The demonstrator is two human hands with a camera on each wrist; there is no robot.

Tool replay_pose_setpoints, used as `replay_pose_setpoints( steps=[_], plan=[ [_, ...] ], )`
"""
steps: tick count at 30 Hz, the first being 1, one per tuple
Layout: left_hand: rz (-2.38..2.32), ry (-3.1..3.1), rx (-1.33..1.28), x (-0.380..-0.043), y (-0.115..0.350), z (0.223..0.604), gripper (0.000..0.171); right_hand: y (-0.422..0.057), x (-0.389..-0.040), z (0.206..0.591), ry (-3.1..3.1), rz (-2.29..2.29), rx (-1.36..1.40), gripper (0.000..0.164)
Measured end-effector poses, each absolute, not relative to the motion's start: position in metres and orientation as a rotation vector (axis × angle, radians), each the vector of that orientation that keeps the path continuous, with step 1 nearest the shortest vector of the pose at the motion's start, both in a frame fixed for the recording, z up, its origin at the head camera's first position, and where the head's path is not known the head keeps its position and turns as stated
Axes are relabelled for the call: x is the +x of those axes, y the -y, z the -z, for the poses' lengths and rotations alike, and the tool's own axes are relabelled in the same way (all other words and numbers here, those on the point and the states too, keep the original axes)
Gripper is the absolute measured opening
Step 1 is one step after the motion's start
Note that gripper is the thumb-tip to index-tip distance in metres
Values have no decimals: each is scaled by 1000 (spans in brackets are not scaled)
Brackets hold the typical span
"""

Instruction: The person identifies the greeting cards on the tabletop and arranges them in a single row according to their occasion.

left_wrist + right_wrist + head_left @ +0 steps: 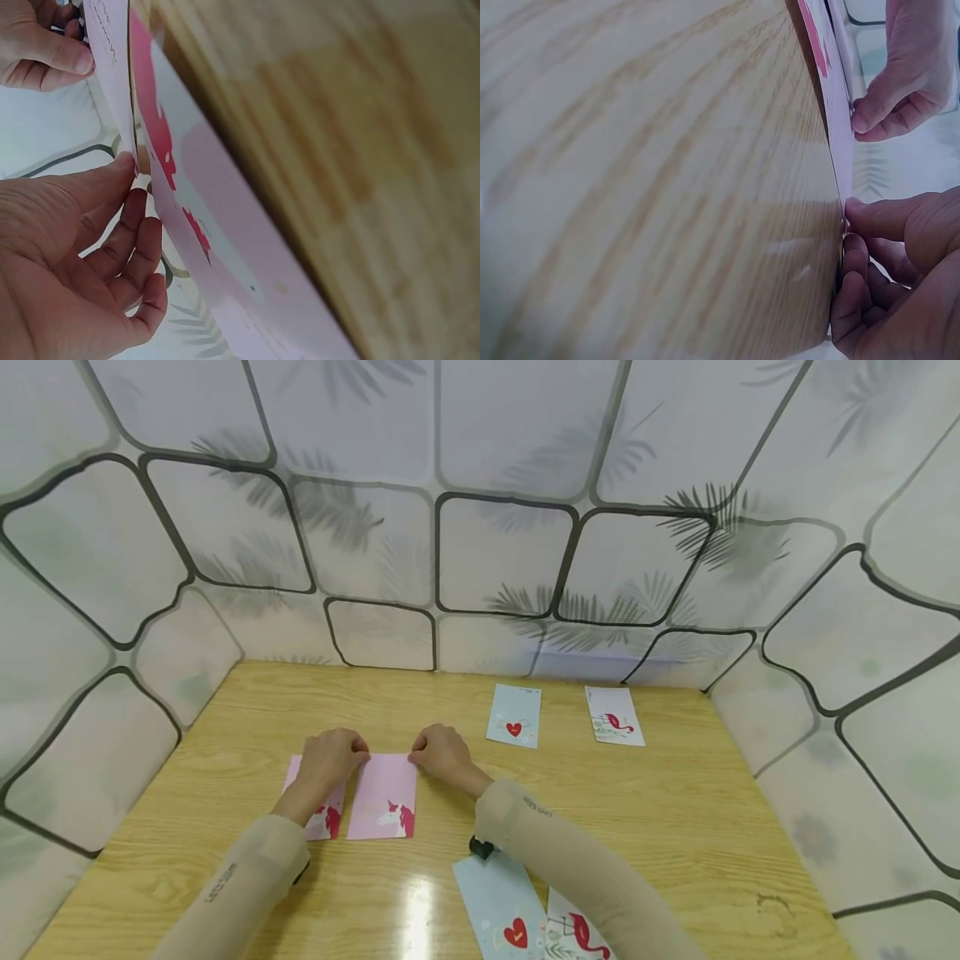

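Note:
A pink card with a white unicorn and crimson mane (382, 797) lies between my two hands on the wooden table. My left hand (330, 760) pinches its far left corner between thumb and fingers. At the far right corner, my right hand (444, 758) pinches the same card, with the other fingers curled beneath, as the right wrist view shows. Just left of it lies a second pink unicorn card (325, 822), partly hidden by my left hand and wrist. The left wrist view shows its unicorn print (217, 217) close beside the left fingers.
Toward the back stand apart a light blue heart card (513, 717) and a white flamingo card (615, 717). Near the front, another blue heart card (501, 902) and flamingo card (573, 931) lie partly under my right forearm. Patterned cloth walls (495, 552) enclose the table's back and sides.

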State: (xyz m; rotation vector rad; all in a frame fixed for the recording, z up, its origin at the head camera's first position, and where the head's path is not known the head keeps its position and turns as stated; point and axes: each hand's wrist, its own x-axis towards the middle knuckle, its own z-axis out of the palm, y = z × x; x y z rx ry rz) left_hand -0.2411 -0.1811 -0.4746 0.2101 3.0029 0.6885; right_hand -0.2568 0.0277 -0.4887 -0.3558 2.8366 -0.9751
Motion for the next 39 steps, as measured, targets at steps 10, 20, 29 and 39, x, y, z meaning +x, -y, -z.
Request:
replay_pose_setpoints(
  steps=[10,20,29,39],
  plan=[
    [-688,-2985,210,-238,183,476,7,-26,-254,488,-2836,940,-374,8],
    [-687,-3007,224,-237,187,476,7,-29,-254,490,-2762,1066,-413,11],
    [-738,-3076,252,-231,186,468,14,-65,-255,479,-2520,1313,-441,21],
    [-922,-3075,422,-204,173,451,22,-119,-239,457,-2465,1355,-474,31]
  ],
)
